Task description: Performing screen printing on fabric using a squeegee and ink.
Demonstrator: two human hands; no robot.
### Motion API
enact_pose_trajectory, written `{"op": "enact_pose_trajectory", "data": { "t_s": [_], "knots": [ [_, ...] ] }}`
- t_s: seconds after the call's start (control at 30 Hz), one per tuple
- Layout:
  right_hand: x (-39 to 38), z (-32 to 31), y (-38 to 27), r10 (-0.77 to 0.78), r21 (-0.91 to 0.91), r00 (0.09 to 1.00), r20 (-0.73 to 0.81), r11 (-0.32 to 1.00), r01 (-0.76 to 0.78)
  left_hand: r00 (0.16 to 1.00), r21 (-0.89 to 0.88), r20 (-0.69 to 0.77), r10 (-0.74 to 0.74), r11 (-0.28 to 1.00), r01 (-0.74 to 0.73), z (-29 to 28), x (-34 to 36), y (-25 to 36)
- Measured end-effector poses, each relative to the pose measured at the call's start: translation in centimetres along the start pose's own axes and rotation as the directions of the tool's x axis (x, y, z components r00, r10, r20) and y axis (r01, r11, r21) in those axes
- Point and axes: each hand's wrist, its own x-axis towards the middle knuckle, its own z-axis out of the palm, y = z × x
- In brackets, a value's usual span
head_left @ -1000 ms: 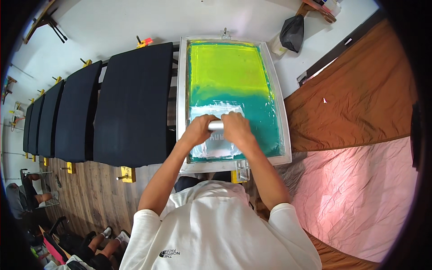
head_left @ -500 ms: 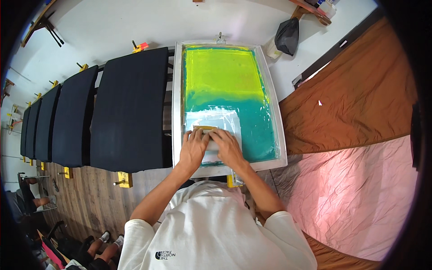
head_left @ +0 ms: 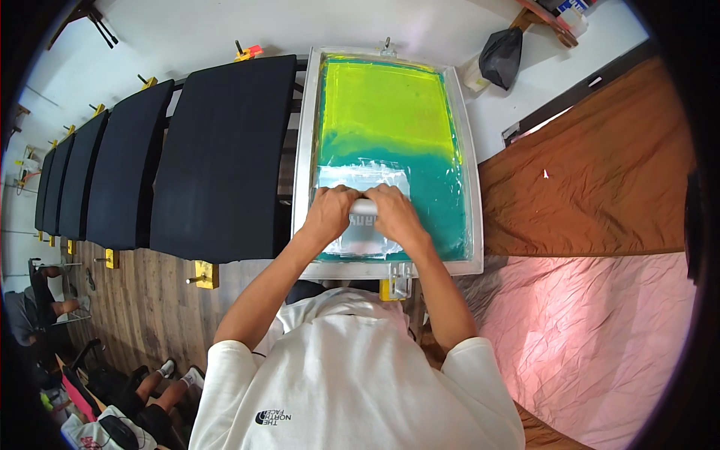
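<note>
In front of me lies a printing screen in a metal frame [head_left: 473,217], its mesh yellow-green at the far part and teal nearer me. A pale patch with white ink [head_left: 356,244] covers the lower left of the screen. Over this patch, my left hand [head_left: 330,214] and my right hand [head_left: 394,214] are closed on a squeegee [head_left: 364,207] with a silver bar handle, one hand at each side. Their fingertips are partly hidden.
Black padded platens [head_left: 221,157] run leftward, with yellow clamps [head_left: 206,274]. A brown sheet [head_left: 581,187] and pink sheet [head_left: 585,345] hang at the right. A black bag [head_left: 501,58] is at the back. Other people's legs [head_left: 165,394] show at the lower left.
Half a second ago the squeegee was tilted with its yellowish blade showing and my fingers over it; now its silver handle shows again and both hands sit slightly higher on the screen.
</note>
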Motion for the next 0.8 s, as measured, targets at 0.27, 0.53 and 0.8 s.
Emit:
{"op": "enact_pose_trajectory", "data": {
  "t_s": [0.27,0.53,0.8],
  "knots": [
    [-4.9,1.0,-2.1,0.078,0.003,0.996,0.038,0.997,-0.078,1.0,-0.038,0.025,0.014,0.999,-0.013,1.2,-4.9,1.8],
    [-3.1,-0.5,-1.5,0.008,-0.035,0.996,0.087,0.999,-0.005,0.999,-0.064,0.034,0.022,0.998,-0.02,0.6,-3.8,1.7],
    [-1.4,0.4,0.7,-0.027,-0.029,0.997,0.066,0.999,0.029,1.0,0.001,-0.012,0.009,1.0,-0.009,1.3,-2.0,0.8]
  ]
}}
